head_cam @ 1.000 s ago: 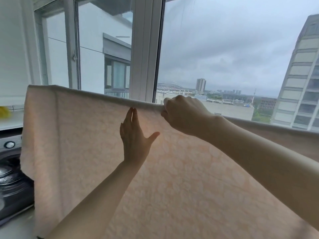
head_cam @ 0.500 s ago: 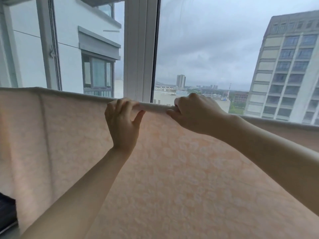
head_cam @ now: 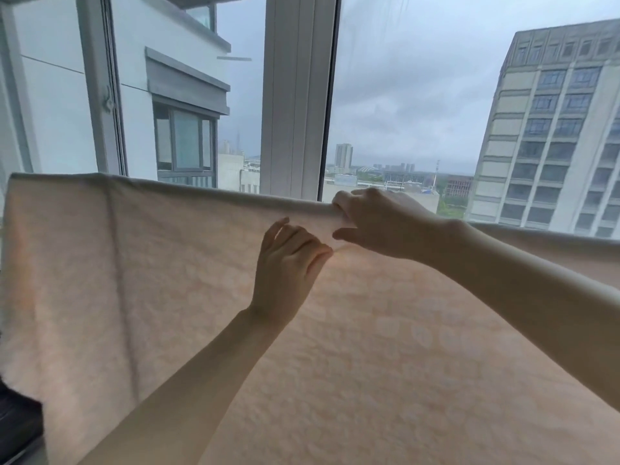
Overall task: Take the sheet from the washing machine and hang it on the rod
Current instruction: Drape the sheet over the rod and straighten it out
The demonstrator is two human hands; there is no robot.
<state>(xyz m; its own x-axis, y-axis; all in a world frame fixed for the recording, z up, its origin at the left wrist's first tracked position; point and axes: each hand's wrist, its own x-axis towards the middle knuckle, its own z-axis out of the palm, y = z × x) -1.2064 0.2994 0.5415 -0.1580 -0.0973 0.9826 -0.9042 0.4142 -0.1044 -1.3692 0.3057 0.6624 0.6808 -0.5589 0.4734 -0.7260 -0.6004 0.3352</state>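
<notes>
Tall windows [head_cam: 298,95] fill the upper half of the frame, with grey sky and apartment blocks beyond. Across the middle of the frame a pale peach sheet [head_cam: 369,364] is draped over a rod, which is hidden under the fold; the fabric hangs down and fills the lower frame. The sheet's long axis is laid along the rod, running from the left edge of the frame to the right edge and dipping slightly toward the right, while its free length points straight down.

The right hand [head_cam: 379,223] is curled over the top fold at centre frame, and the fabric is gripped between its fingers and thumb. The left hand [head_cam: 288,263] is held just below and to the left, its fingers bent and its fingertips brought against the cloth beside the right thumb; whether fabric is actually pinched there cannot be told.

The step in hand is judged to be the smoothing and spreading of the fold. It would be done well if the fold is held against the rod while bunched cloth is drawn sideways, so that no creases are left and both hanging halves are balanced against slipping.
</notes>
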